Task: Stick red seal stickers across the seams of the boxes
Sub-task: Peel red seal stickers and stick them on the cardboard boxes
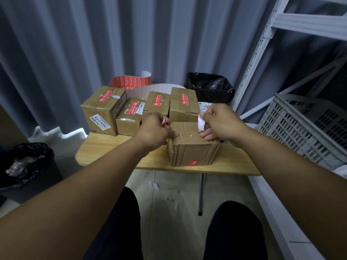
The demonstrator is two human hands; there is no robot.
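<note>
Box [193, 149] at table's [105, 147] front edge | left hand [155, 129]: sticker [163, 121] | right hand [220, 121]: backing [201, 125]

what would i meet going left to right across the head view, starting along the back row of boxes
large box with the number label → low box → narrow box → tall box → black bag → grey crate
</note>
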